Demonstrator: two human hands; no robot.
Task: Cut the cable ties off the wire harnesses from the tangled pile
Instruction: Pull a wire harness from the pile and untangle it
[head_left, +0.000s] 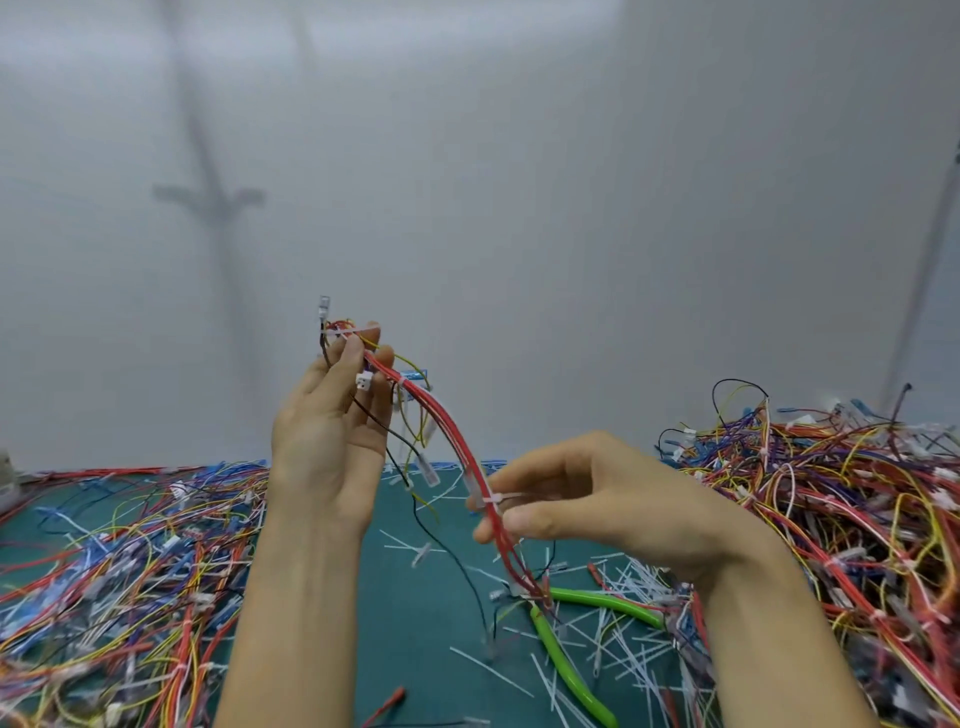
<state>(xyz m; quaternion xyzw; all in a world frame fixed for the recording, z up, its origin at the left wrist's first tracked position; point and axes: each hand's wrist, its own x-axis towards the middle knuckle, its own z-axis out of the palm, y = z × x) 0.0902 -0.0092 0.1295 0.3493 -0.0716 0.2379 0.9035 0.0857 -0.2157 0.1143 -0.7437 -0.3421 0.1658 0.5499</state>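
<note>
**Left hand (332, 431) and right hand (597, 499) hold one harness up**

Left hand grips the top end of the red harness (447, 421), fingers curled round it. Right hand pinches it lower down, at a white cable tie (496, 500). The harness hangs above the green table (431, 597), its bottom end by the green-handled cutters (608, 604). Left pile (104, 571) and right pile (831, 493) lie on either side. Cut ties (628, 587) are scattered around the cutters.

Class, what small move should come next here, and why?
Probably the right hand releases the red wire harness and picks up the green-handled cutters lying on the teal mat: a white cable tie binds the wires, and neither hand holds a tool.
</note>
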